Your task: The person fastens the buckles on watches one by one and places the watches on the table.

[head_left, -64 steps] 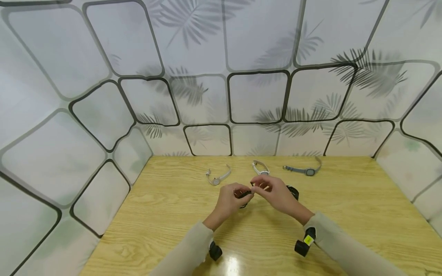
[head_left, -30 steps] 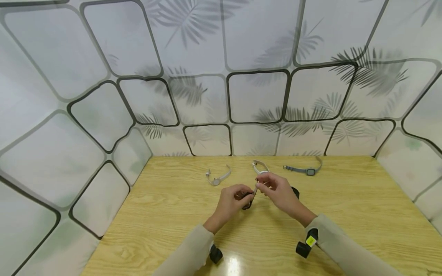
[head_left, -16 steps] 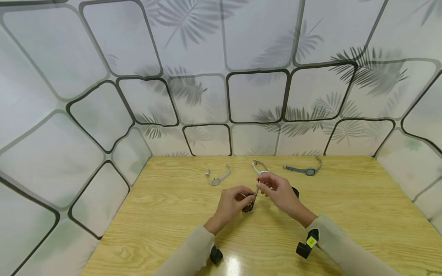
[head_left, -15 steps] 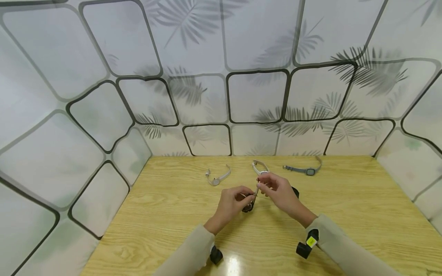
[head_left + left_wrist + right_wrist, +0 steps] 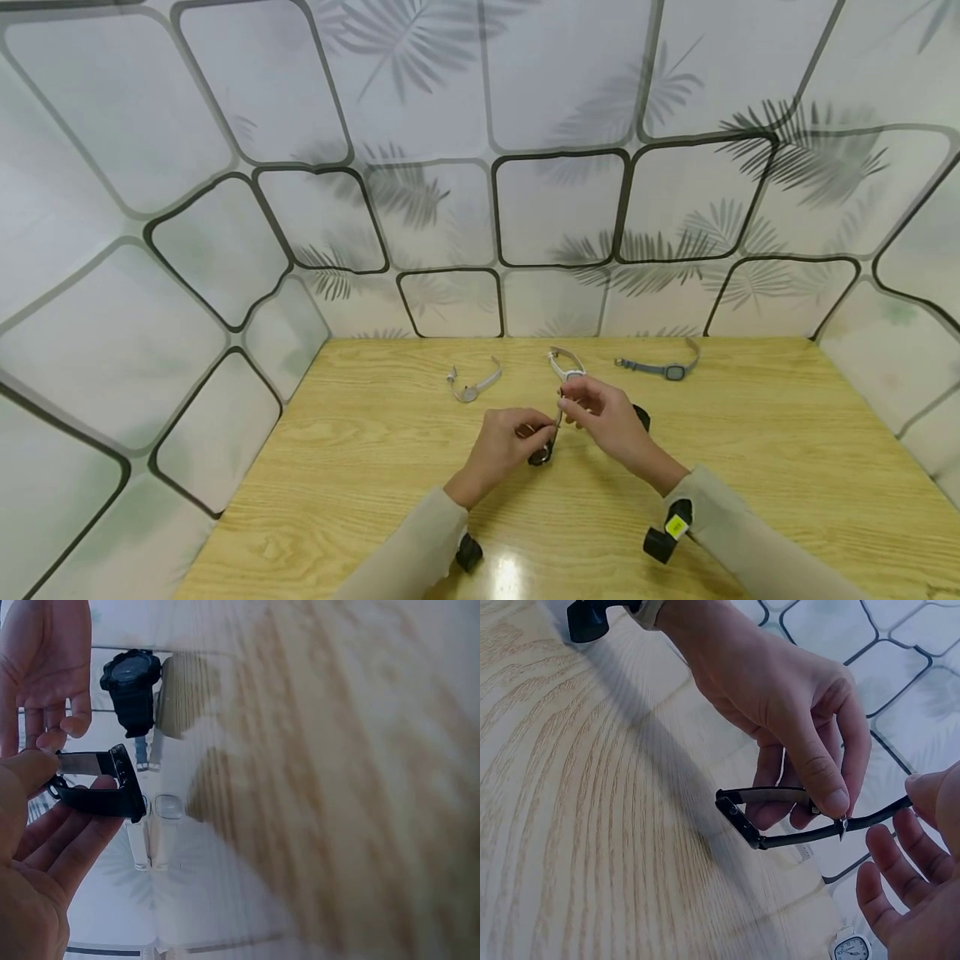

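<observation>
Between the two hands is a black-strapped watch [image 5: 540, 456], its strap bent into a loop. My left hand [image 5: 506, 443] grips the strap between thumb and fingers; in the right wrist view its thumb presses near the metal buckle [image 5: 843, 826]. My right hand [image 5: 609, 419] pinches the strap's free end, which sticks out past the buckle. The watch case [image 5: 739, 822] hangs at the lower side of the loop, seen edge-on in the right wrist view. Whether the strap is fastened, I cannot tell.
Along the back of the wooden table [image 5: 360, 483] lie a white watch [image 5: 468, 393], another white watch [image 5: 573, 375] and a blue-grey watch [image 5: 674, 372]. A chunky black watch [image 5: 133, 682] sits partly behind my right hand. Patterned fabric walls [image 5: 562, 212] enclose the back and sides.
My right hand has moved slightly up and away from the left, exposing more strap between them. The held watch case has dropped lower and shows more below the left fingers.
</observation>
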A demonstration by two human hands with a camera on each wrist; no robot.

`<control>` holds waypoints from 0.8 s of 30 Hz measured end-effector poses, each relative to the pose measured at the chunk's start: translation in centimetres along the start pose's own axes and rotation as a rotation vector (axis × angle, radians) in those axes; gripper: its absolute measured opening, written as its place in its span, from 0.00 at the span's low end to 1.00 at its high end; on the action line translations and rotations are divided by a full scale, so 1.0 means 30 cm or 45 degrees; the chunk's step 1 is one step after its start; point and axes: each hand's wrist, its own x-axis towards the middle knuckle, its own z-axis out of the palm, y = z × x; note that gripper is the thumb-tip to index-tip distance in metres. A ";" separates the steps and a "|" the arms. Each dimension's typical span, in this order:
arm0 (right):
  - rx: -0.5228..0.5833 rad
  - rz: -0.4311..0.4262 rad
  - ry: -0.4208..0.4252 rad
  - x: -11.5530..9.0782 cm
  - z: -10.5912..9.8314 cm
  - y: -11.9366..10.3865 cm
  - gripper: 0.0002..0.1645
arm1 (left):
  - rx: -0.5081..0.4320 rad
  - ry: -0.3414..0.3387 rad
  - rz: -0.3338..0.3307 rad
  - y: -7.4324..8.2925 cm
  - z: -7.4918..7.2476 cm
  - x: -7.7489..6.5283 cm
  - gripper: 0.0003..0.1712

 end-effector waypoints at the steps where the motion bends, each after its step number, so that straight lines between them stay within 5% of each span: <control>1: 0.003 -0.001 -0.001 0.000 0.000 0.003 0.14 | 0.017 -0.004 0.020 0.002 -0.002 0.000 0.03; 24: 0.018 0.036 0.007 0.004 -0.022 -0.001 0.15 | 0.018 -0.045 0.056 0.015 -0.010 0.011 0.04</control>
